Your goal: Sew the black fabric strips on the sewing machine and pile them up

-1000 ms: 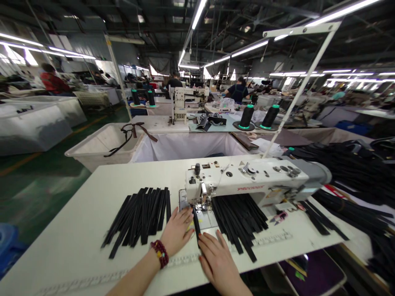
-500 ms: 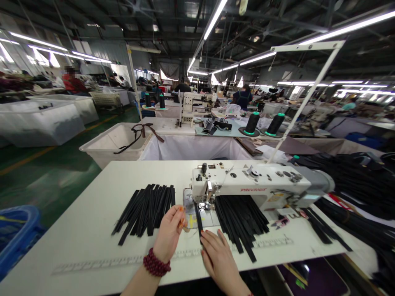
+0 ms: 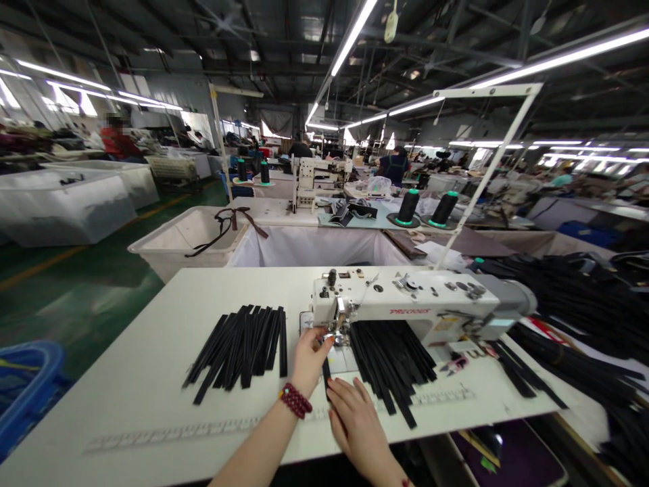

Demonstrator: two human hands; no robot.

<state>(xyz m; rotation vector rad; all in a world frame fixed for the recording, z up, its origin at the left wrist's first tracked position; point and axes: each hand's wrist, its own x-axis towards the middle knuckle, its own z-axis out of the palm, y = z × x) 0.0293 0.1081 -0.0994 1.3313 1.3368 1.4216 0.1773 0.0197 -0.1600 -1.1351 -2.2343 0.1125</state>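
Observation:
My left hand (image 3: 311,357) is at the needle end of a white sewing machine (image 3: 370,308). Its thumb and fingertips are drawn together beside the metal presser foot (image 3: 343,334); what lies between them is too small to make out. A narrow black strip (image 3: 326,370) runs from the foot towards me. My right hand (image 3: 359,418) lies flat on the table with fingers stretched out, the fingertips on the strip's near end. Left of the machine is a pile of black strips (image 3: 243,345). Another pile of black strips (image 3: 390,362) lies under the machine arm.
A ruler marking (image 3: 167,434) crosses the white table (image 3: 126,379). Pink-handled snips (image 3: 455,365) and a few more strips (image 3: 517,368) lie at the right. Beyond the table are a lined bin (image 3: 314,247) and thread cones (image 3: 407,206). A blue basket (image 3: 38,379) stands at left.
My left hand has moved forward and right, from above the table to beside the presser foot. My right hand has stayed almost in place on the strip. The view has shifted slightly.

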